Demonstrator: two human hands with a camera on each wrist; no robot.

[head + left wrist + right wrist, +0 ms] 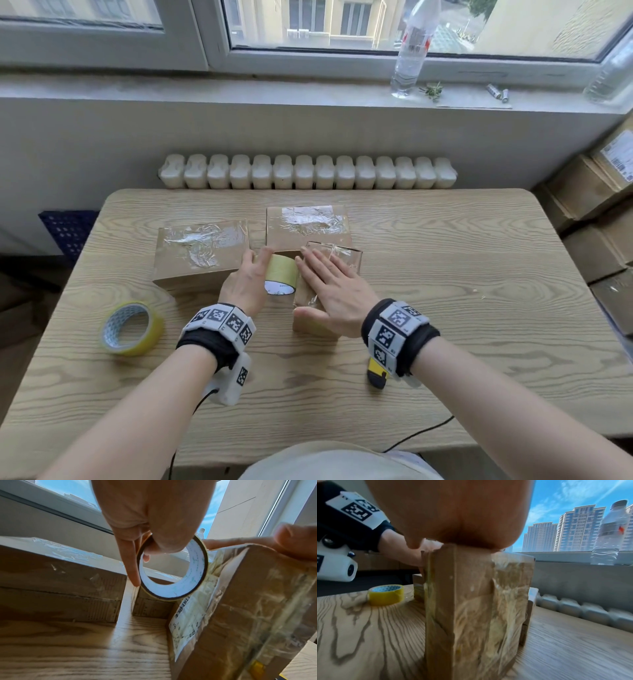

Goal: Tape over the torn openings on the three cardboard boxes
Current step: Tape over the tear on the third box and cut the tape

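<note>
Three cardboard boxes stand mid-table. The left box (202, 253) and the back box (308, 224) have crinkled clear tape across their tops. A smaller box (347, 253), wrapped in clear tape, stands upright nearest me. My right hand (318, 270) lies flat on its top with straight fingers, and my palm (453, 513) presses on this small box (471, 615). My left hand (258, 260) grips a tape roll (281, 274) between the left box and the small box. In the left wrist view a finger reaches through the white core of the roll (171, 588), which touches the small box (240, 601).
A second yellow tape roll (132, 327) lies on the wooden table (445, 308) at the left. A yellow and black tool (376, 375) lies under my right wrist. A radiator (308, 171) runs behind the table, a bottle (409, 54) stands on the sill, and stacked cartons (599, 205) stand at the right.
</note>
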